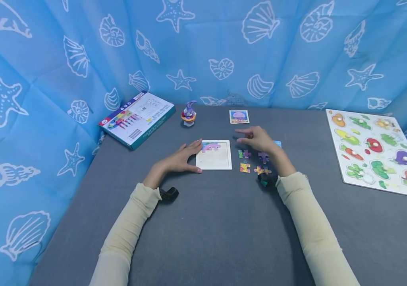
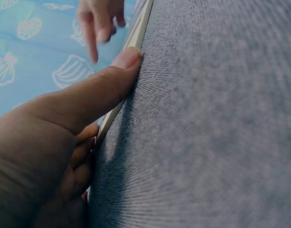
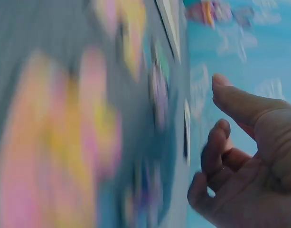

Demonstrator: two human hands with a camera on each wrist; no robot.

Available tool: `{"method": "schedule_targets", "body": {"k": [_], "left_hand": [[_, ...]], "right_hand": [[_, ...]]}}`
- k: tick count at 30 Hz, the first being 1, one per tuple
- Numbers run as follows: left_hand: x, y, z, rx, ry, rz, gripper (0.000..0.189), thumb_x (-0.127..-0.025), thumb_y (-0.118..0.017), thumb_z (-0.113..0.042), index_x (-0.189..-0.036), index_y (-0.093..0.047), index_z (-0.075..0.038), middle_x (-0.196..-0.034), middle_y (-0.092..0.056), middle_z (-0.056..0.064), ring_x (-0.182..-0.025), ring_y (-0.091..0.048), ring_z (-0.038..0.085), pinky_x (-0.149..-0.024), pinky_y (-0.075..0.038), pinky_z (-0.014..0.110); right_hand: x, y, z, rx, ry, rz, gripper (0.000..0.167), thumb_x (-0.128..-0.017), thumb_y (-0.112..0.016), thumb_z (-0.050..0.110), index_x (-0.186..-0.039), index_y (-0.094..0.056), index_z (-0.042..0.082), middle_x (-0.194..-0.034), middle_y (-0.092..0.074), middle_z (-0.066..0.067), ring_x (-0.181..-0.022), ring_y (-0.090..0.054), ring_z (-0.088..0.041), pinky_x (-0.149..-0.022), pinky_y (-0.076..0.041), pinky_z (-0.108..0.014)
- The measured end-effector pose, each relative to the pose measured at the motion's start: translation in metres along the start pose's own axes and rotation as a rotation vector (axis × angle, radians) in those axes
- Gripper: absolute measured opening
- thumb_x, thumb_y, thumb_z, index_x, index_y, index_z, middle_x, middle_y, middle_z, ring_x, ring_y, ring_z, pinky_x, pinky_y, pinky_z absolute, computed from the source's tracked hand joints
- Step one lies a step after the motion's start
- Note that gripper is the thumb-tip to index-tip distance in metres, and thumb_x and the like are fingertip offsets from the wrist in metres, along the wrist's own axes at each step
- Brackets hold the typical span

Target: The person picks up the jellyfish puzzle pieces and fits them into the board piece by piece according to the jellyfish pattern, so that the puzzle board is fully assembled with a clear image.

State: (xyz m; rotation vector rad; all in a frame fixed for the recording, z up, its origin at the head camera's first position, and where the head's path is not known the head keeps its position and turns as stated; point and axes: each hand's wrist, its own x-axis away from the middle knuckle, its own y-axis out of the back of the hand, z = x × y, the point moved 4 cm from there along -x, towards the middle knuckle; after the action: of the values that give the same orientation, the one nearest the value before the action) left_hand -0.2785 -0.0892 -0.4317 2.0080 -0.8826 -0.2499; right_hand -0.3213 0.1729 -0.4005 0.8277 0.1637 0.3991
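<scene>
A square wooden puzzle tray (image 1: 213,163) lies on the grey table with a few joined pink-and-blue jigsaw pieces (image 1: 211,147) in its upper left. My left hand (image 1: 182,157) holds the tray by its left side, thumb on the near edge and fingers at the far left corner. In the left wrist view the thumb (image 2: 112,76) presses the tray's thin edge. My right hand (image 1: 258,140) hovers right of the tray, index finger extended, other fingers loosely bent, holding nothing. Loose jigsaw pieces (image 1: 245,167) lie below it, blurred in the right wrist view; its forearm partly hides some.
A small jellyfish picture card (image 1: 239,116) lies behind the tray, near a purple rabbit figurine (image 1: 189,114). At the back left sits a paint-set box (image 1: 137,119). A vegetable peg board (image 1: 378,153) lies at the right. A blue shell-print curtain (image 1: 196,51) borders the table.
</scene>
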Motion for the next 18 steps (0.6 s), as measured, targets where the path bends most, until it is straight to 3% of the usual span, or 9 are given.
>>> {"method": "schedule_targets", "body": {"k": [5, 9, 13, 18], "left_hand": [[0.0, 0.0, 0.001, -0.005, 0.013, 0.006, 0.095, -0.08, -0.066, -0.045, -0.149, -0.01, -0.013, -0.157, 0.0, 0.0, -0.144, 0.001, 0.016, -0.116, 0.003, 0.044], [0.0, 0.001, 0.001, -0.008, 0.016, 0.008, 0.095, -0.08, -0.066, -0.045, -0.149, -0.009, -0.013, -0.156, 0.0, 0.0, -0.144, 0.001, 0.016, -0.116, 0.003, 0.044], [0.001, 0.001, 0.001, -0.004, 0.018, 0.006, 0.094, -0.081, -0.066, -0.045, -0.149, -0.01, -0.013, -0.157, 0.0, 0.0, -0.144, 0.001, 0.016, -0.116, 0.003, 0.043], [0.001, 0.0, 0.002, -0.003, 0.009, 0.01, 0.094, -0.081, -0.066, -0.045, -0.149, -0.009, -0.012, -0.157, 0.0, 0.001, -0.144, 0.001, 0.016, -0.116, 0.003, 0.044]], "right_hand": [[0.028, 0.036, -0.039, 0.004, -0.068, -0.057, 0.045, -0.088, -0.062, 0.022, -0.127, -0.054, 0.003, -0.056, -0.038, 0.001, -0.046, -0.032, -0.006, -0.044, -0.032, -0.024], [0.052, 0.055, -0.063, 0.004, -0.156, -0.055, 0.045, -0.09, -0.06, 0.021, -0.129, -0.052, 0.002, -0.058, -0.041, 0.001, -0.048, -0.034, -0.007, -0.044, -0.032, -0.025], [0.067, 0.063, -0.074, 0.014, -0.201, -0.031, 0.043, -0.088, -0.061, 0.015, -0.128, -0.052, 0.001, -0.066, -0.046, -0.003, -0.055, -0.038, -0.009, -0.049, -0.034, -0.025], [0.071, 0.062, -0.084, 0.032, -0.229, -0.012, 0.042, -0.086, -0.064, 0.014, -0.125, -0.055, 0.0, -0.069, -0.045, -0.003, -0.061, -0.038, -0.011, -0.054, -0.032, -0.026]]}}
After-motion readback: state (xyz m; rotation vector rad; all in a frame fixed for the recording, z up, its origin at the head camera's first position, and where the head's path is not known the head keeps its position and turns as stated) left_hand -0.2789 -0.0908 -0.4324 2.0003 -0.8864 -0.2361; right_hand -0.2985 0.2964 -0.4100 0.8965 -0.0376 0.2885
